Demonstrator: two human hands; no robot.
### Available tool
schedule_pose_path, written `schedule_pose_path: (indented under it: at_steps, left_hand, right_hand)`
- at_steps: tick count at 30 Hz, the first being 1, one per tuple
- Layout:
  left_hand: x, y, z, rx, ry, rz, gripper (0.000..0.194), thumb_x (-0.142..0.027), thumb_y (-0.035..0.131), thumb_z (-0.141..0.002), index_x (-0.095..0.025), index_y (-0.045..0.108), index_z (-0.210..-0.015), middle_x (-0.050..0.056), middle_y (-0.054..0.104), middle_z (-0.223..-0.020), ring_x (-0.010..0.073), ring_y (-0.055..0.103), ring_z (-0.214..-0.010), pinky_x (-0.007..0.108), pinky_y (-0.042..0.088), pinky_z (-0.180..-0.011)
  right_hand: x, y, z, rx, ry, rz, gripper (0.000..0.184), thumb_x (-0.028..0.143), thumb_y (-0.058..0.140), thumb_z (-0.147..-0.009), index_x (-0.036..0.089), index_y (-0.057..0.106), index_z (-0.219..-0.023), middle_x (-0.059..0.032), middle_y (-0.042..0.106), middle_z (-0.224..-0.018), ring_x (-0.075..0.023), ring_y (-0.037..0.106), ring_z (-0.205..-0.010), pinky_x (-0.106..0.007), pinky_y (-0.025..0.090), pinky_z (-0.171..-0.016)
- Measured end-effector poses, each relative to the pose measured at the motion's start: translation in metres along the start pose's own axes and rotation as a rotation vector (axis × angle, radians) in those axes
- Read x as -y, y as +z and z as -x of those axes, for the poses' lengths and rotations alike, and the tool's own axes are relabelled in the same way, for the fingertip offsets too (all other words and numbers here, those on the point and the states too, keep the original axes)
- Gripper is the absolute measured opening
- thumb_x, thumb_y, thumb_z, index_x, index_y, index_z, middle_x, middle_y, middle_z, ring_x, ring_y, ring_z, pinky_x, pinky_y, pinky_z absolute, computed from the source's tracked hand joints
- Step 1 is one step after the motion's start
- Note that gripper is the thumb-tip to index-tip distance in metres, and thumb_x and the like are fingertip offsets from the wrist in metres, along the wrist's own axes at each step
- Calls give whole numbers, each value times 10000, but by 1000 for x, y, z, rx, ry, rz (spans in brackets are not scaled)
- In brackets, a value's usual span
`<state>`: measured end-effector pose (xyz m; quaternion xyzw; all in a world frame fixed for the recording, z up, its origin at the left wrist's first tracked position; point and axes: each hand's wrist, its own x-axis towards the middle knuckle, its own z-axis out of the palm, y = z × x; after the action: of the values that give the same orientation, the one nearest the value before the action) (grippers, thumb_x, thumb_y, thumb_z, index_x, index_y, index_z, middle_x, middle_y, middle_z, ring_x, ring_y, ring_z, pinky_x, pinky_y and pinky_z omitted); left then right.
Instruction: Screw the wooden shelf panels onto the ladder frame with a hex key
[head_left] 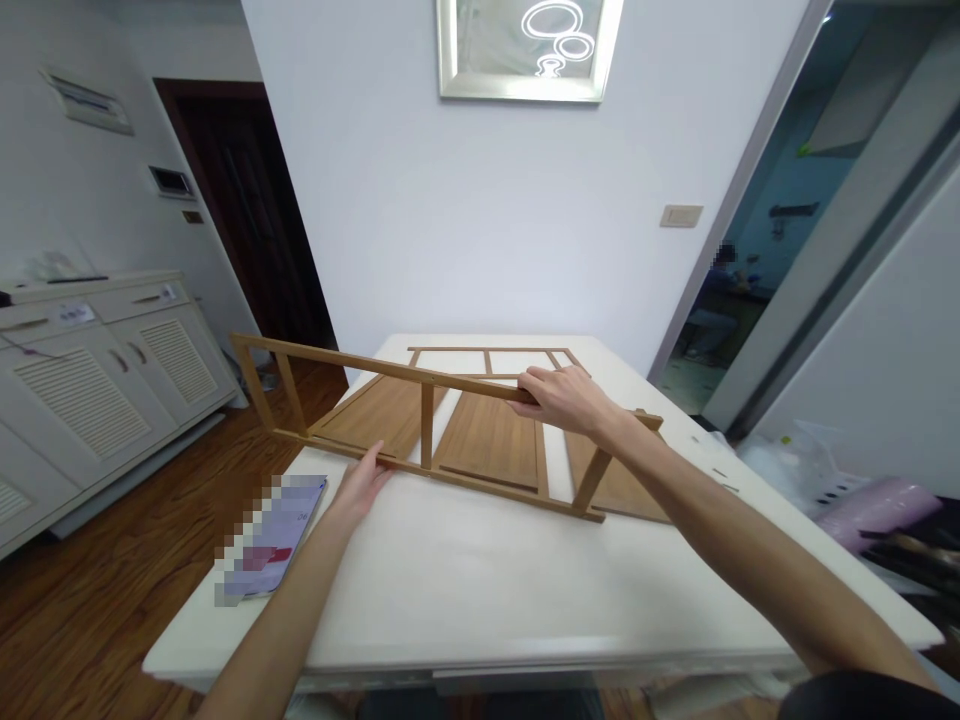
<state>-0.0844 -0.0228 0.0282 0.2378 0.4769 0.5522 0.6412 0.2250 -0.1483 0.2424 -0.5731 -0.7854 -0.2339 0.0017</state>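
Note:
A long wooden ladder-like frame (427, 425) stands on its edge across the white table (480, 590), jutting past the table's left side. My right hand (559, 397) is closed over its top rail near the middle. My left hand (362, 484) rests against the bottom rail, fingers on the wood. Behind the frame lie flat brown wooden panels (487, 432) and a second frame (491, 360) flat on the table.
A booklet or phone (271, 535) lies near the table's left front corner. White cabinets (90, 370) line the left wall above a wooden floor. A doorway at right shows a person (720, 290) seated far off. Bags and clutter (862, 500) sit at right.

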Motion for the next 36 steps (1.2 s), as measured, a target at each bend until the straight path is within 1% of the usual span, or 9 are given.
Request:
schedule_pose_path:
  at_steps: [5,9,12,15,19,21,23,28,36]
  left_hand:
    - [10,-11,35,-3,103,-201,169,-275,720,-973,-178,706,-1111,118,693,-1291,242,640,-1291,429,532,-1127]
    - [11,-18,74,-20,230,-379,474,-368,876,-800,-225,686,-1209,128,586,-1426,311,529,-1421,511,426,-1232]
    - [9,-14,97,81,612,-687,530,-576,780,-831,-225,677,-1214,130,580,-1382,321,600,-1276,536,548,-1090]
    - [14,4,106,267,875,-937,412,-570,665,-920,-232,688,-1153,116,640,-1276,296,638,-1169,509,570,-1025]
    - [28,23,101,459,969,-1100,331,-525,609,-960,-232,700,-1083,114,681,-1239,299,650,-1178,495,557,-1019]
    - [31,22,95,455,949,-1133,341,-545,612,-952,-234,698,-1065,106,690,-1203,300,668,-1135,496,556,-1006]
    - [30,17,89,389,931,-1141,360,-575,622,-934,-240,693,-1045,93,696,-1150,294,689,-1047,479,562,-965]
    - [25,17,86,375,888,-1022,325,-590,708,-851,-277,719,-936,77,707,-1065,289,686,-928,386,576,-858]
    - [64,84,95,778,736,-883,219,-363,831,-827,-260,789,-1016,100,721,-1206,344,622,-1243,501,373,-1266]
  right_hand:
    - [-3,3,1,-7,-18,-26,295,412,558,-1063,163,680,-964,-84,750,-933,-156,597,-628,-308,191,-579]
    - [-1,8,1,-14,-45,-53,253,388,600,-1043,169,678,-941,-62,742,-910,-155,596,-651,-309,178,-572]
    - [0,9,-1,-28,-51,-68,281,414,598,-1049,172,681,-935,-50,730,-896,-148,579,-643,-304,189,-565]
    - [-2,5,2,-53,-46,-83,402,544,569,-1051,170,689,-966,-62,721,-925,-141,566,-639,-289,229,-563]
    - [-18,0,44,-424,108,-232,461,583,490,-1065,175,694,-995,-86,711,-947,-153,603,-712,-269,353,-596]
    - [-33,5,88,-565,402,-325,429,554,480,-1063,191,691,-976,-77,712,-896,-174,635,-770,-285,436,-693]
    - [-49,19,140,-424,830,-407,460,584,432,-1058,204,686,-1003,-79,743,-951,-195,669,-835,-306,481,-776]
    - [-74,78,248,-11,1145,-471,359,446,534,-1038,176,723,-896,-102,771,-899,-219,720,-832,-342,558,-785]
    - [-87,128,271,441,1298,-491,346,434,671,-1022,180,672,-1257,-91,688,-1279,-231,694,-1102,-446,601,-958]
